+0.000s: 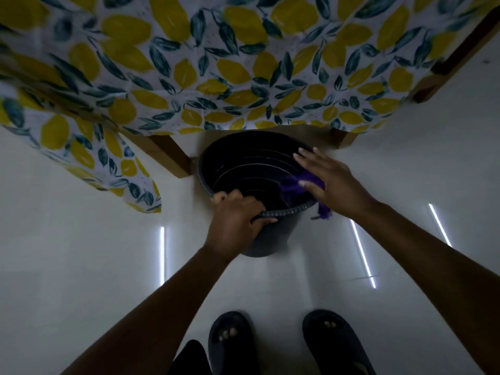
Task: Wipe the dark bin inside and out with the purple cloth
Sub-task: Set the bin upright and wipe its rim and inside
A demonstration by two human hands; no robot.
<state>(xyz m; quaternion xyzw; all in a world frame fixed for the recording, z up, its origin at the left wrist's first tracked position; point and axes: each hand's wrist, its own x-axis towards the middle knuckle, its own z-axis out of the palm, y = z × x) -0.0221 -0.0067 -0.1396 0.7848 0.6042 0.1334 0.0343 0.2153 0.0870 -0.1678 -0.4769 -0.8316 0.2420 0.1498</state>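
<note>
A dark round bin (238, 163) stands on the pale floor, just in front of a table, its ribbed inside open to view. My left hand (235, 226) grips the bin's near rim, fingers curled over the edge. My right hand (332, 180) lies flat with fingers spread on the purple cloth (290, 186), pressing it against the inner wall at the bin's right side. A tail of the cloth (323, 211) hangs outside over the rim.
A table under a lemon-print tablecloth (216, 63) overhangs the bin's far side, with wooden legs (170, 155) left and right of it. My feet in dark slippers (332, 339) stand on the glossy white floor (81, 253) below.
</note>
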